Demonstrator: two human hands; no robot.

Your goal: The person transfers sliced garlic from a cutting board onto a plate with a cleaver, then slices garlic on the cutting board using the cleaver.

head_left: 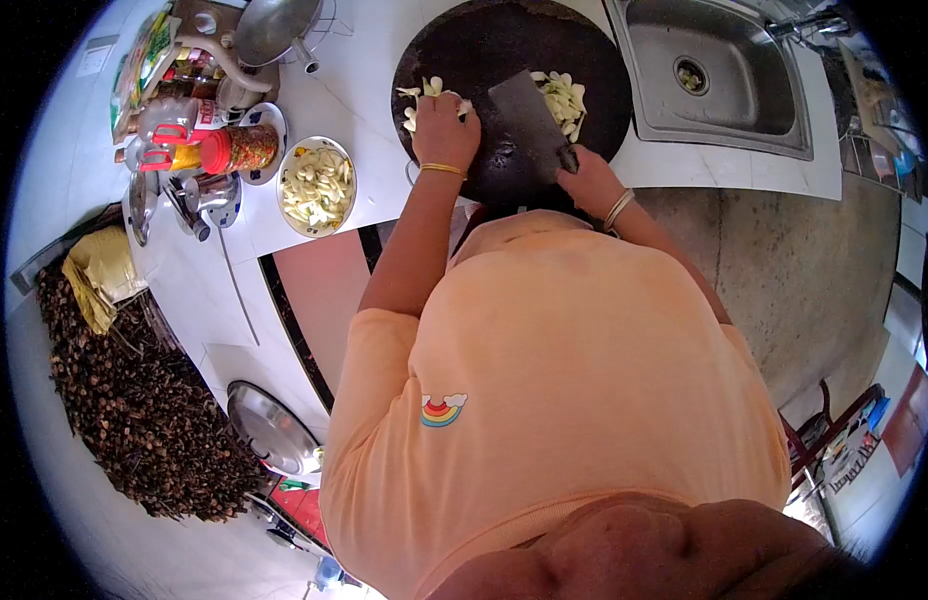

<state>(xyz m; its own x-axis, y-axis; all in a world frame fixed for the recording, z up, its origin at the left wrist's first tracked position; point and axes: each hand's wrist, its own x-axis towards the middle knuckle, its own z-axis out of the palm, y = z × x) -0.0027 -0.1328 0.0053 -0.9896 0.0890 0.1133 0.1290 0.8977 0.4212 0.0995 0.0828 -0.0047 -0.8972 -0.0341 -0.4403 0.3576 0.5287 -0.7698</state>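
Cleaver (527, 112): broad, flat, grey metal blade, near-rectangular; dark handle closed within the fingers of the right hand (591, 180). Board (494, 40): large, round, dark, worn surface, set on a smooth white bench (374, 110). Left heap (431, 88): pale, slender pieces with knobbed ends, at the curled fingers of the left hand (447, 132); whether these pinch any cannot be told. Right heap (562, 100): similar pieces, just beyond the blade. Bowl (317, 232): round, filled with pale pieces.
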